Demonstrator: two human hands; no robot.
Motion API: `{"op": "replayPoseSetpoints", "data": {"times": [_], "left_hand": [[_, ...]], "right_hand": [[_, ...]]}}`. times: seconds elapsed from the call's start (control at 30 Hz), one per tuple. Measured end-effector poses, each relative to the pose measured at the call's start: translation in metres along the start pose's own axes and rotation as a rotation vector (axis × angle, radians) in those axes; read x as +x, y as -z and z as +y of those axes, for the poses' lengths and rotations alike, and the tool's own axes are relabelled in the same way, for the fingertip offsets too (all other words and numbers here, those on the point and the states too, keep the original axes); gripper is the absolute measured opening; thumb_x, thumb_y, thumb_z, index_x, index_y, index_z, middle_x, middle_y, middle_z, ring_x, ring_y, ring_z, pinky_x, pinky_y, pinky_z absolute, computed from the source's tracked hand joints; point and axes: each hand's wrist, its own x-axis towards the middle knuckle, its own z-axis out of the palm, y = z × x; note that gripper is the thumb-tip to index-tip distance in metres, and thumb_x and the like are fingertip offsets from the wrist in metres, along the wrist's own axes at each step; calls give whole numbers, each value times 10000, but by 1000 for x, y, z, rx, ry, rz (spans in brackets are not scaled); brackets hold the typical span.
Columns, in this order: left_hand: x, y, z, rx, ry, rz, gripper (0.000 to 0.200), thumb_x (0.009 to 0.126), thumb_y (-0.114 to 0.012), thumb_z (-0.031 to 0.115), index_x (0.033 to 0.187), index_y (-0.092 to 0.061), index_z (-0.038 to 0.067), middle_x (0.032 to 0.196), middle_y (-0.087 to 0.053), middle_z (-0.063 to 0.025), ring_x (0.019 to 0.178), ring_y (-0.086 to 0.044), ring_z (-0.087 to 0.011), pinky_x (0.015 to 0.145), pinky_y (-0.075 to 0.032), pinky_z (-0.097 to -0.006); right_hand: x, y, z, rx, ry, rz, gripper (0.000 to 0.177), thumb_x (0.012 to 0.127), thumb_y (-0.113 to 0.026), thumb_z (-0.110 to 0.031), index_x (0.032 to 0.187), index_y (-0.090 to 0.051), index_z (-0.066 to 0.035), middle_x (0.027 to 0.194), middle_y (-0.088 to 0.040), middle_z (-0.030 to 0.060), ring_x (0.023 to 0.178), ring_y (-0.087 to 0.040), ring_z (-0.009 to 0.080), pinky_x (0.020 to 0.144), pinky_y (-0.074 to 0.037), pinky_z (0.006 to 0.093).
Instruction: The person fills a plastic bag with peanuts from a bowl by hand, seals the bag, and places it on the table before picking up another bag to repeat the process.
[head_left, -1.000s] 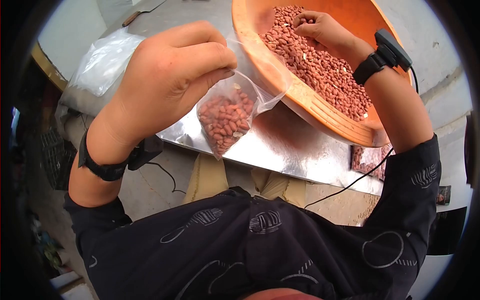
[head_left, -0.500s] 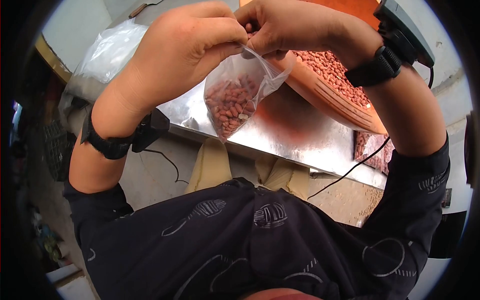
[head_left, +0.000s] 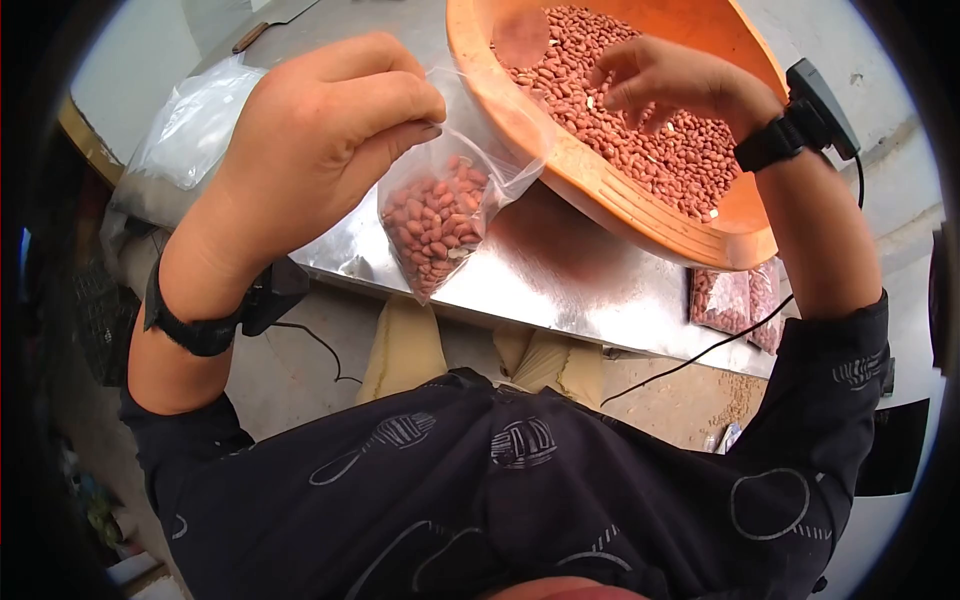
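Note:
My left hand (head_left: 335, 135) pinches the top edge of a clear plastic bag (head_left: 512, 182) and holds it up over the metal table. Reddish peanuts (head_left: 432, 225) fill the bag's lower part, and its mouth gapes toward the right. Over the orange basin (head_left: 660, 228), my right hand (head_left: 670, 82) hangs just above or at the heap of loose peanuts (head_left: 625, 135). Its fingers are loosely curled and apart, with nothing visible in them.
Filled peanut bags (head_left: 722, 300) lie at the table's right front edge. A stack of clear plastic bags (head_left: 195, 125) rests on the left. A wooden-handled tool (head_left: 250, 37) lies at the back. A black cable (head_left: 690, 362) runs from my right wrist device.
My right hand has left the bag's mouth and moved right over the basin. My left hand still holds the bag, now slightly farther left. The basin shows more fully.

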Motion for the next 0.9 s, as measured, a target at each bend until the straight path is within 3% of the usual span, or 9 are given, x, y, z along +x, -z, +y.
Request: {"op": "replayPoseSetpoints", "data": {"times": [0.17, 0.27, 0.37, 0.53, 0.63, 0.67, 0.77, 0.8, 0.9], "left_hand": [[1, -1, 1, -24, -15, 8, 183, 763, -719, -75, 921, -660, -4, 869, -629, -92, 730, -620, -220, 627, -496, -295], [2, -2, 0, -22, -30, 17, 196, 748, -721, -79, 921, -661, -9, 867, -628, -95, 731, -617, -228, 625, -494, -295], [3, -3, -1, -33, -34, 17, 201, 741, -720, -82, 920, -662, -13, 866, -626, -97, 733, -615, -230, 624, -492, -299], [1, -5, -2, -65, -23, 23, 191, 740, -715, -85, 911, -663, -18, 867, -625, -99, 727, -608, -226, 619, -487, -298], [0, -4, -2, -70, -29, 26, 189, 738, -716, -81, 908, -663, -19, 868, -626, -100, 723, -604, -223, 618, -483, -296], [0, -3, -2, -69, -30, 25, 188, 739, -716, -80, 908, -662, -18, 868, -626, -100, 722, -604, -224, 619, -483, -296], [0, -2, -2, -62, -34, 24, 186, 740, -715, -76, 907, -660, -17, 869, -626, -103, 724, -603, -228, 620, -482, -299], [1, -2, -2, -61, -37, 21, 185, 740, -715, -74, 907, -659, -16, 870, -626, -104, 725, -604, -230, 621, -481, -301], [2, -3, -2, -60, -44, 23, 180, 745, -710, -76, 906, -656, -16, 869, -626, -107, 725, -604, -234, 621, -481, -305]], "right_hand": [[-2, -1, 82, -196, -542, -209, 865, 817, -799, -184, 1503, -288, -52, 1148, -640, 229, 835, -700, 313, 660, -626, 399], [0, -12, 96, -109, -555, -178, 976, 815, -776, -48, 1555, -141, -81, 1043, -650, 214, 723, -702, 292, 618, -610, 392], [16, -23, 95, 16, -430, -109, 1010, 810, -770, -10, 1562, -100, -82, 991, -637, 200, 746, -700, 287, 640, -619, 391], [65, -39, 87, 373, -283, 73, 965, 798, -739, 72, 1549, -158, -96, 1037, -628, 145, 840, -676, 235, 721, -609, 404], [83, -40, 81, 661, -170, 60, 951, 805, -744, 50, 1551, -179, -117, 1073, -631, 116, 873, -656, 210, 750, -574, 395], [86, -34, 79, 607, -161, -7, 913, 843, -745, -36, 1557, -187, -152, 1033, -628, 76, 891, -635, 185, 750, -535, 378], [90, -42, 45, 632, -113, 186, 861, 875, -742, -133, 1552, -210, -137, 941, -628, 56, 883, -628, 166, 695, -524, 368], [95, -42, 39, 540, -80, 194, 782, 890, -740, -180, 1522, -289, -92, 825, -624, 36, 762, -615, 138, 630, -513, 336], [98, -49, 22, 501, 8, 251, 630, 889, -736, -164, 1427, -429, -52, 750, -619, 24, 641, -588, 112, 550, -481, 288]]}}
